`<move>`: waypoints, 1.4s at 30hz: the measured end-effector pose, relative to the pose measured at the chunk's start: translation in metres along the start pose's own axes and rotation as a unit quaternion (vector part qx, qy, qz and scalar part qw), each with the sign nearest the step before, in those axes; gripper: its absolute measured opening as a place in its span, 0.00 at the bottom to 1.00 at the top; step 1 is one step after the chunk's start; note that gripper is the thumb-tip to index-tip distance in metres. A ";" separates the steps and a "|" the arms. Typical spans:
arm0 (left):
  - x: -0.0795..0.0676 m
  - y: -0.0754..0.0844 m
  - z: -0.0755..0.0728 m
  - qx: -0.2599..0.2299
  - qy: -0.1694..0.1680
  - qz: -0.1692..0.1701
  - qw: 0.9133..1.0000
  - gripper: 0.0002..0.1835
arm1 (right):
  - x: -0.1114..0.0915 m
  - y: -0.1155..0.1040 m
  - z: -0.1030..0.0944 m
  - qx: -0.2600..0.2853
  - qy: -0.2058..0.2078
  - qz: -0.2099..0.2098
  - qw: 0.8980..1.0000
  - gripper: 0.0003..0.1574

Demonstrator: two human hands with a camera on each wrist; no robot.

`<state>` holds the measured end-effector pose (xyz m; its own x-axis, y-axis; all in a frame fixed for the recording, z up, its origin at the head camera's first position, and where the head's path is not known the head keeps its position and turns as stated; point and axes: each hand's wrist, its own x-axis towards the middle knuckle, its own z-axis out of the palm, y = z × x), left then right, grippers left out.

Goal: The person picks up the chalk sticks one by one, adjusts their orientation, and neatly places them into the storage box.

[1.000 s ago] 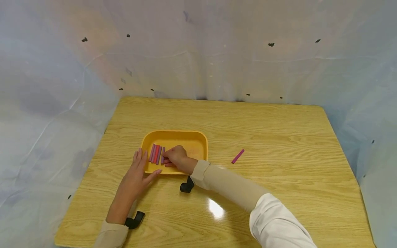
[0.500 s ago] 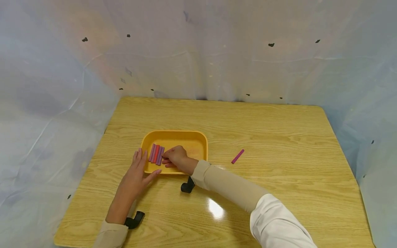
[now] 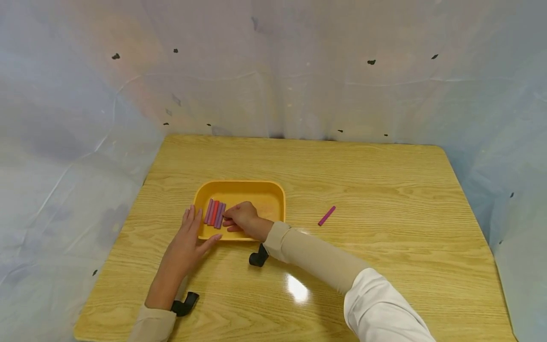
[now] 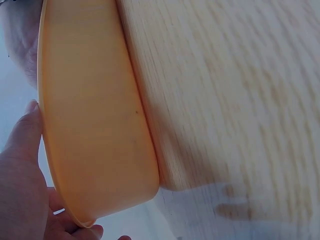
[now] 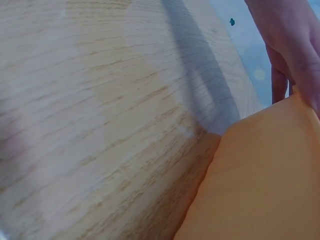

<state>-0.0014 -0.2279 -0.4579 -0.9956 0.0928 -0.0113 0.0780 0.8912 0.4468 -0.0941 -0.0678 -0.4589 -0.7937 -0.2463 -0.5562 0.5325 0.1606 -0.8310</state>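
A yellow tray stands on the table, left of its middle. Inside, at its left end, purple sticks and a red stick lie side by side in a slanted row. My left hand rests at the tray's front left corner with fingers straight along the left rim and thumb on the front rim. My right hand reaches over the front wall, curled fingertips at the rightmost purple stick; its grip there is small and partly hidden. Neither wrist view shows the sticks.
One magenta stick lies slanted on the wooden table, right of the tray. Black wrist pieces hang below each forearm. Plastic sheeting with dark spots stands behind the table and at both sides.
The rightmost purple stick has moved left from a small gap to lie against the row. My right fingertips shifted slightly with it. My left hand and the tray have stayed put.
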 end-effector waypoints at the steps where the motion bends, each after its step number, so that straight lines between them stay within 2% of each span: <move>1: 0.000 0.000 0.000 0.000 0.000 0.000 1.000 0.51 | 0.000 0.000 0.000 0.000 -0.001 0.002 1.000 0.09; 8: 0.000 -0.002 0.001 0.004 0.003 -0.001 1.000 0.52 | 0.002 -0.002 -0.003 0.031 -0.030 0.017 0.999 0.11; 15: 0.000 -0.003 0.001 0.006 0.008 0.001 1.000 0.51 | 0.004 -0.007 -0.008 0.072 -0.071 0.048 0.994 0.14; 21: 0.000 -0.003 0.001 0.003 0.006 0.002 1.000 0.51 | 0.004 -0.008 -0.013 0.079 -0.116 0.037 0.989 0.18; 24: 0.000 -0.003 0.001 0.002 0.003 0.003 1.000 0.51 | 0.001 -0.009 -0.019 0.097 -0.152 0.032 0.983 0.23; 27: 0.000 -0.003 0.001 0.003 0.004 0.002 1.000 0.51 | -0.004 -0.013 -0.027 0.112 -0.172 0.033 0.978 0.26; 32: -0.001 -0.001 0.000 0.002 0.006 0.002 1.000 0.51 | -0.012 -0.020 -0.044 0.116 -0.172 0.030 0.978 0.25; 37: -0.001 -0.002 0.001 0.004 0.007 0.003 1.000 0.51 | -0.021 -0.022 -0.067 0.124 -0.194 0.013 0.973 0.25; 42: -0.001 -0.002 0.002 0.006 0.010 0.007 1.000 0.51 | -0.030 -0.019 -0.098 0.139 -0.237 -0.017 0.961 0.21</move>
<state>-0.0008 -0.2291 -0.4610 -0.9952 0.0969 0.0125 0.0926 0.8953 0.4358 -0.1093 0.0307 -0.4267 -0.6237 -0.6650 -0.4109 0.6195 -0.0999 -0.7786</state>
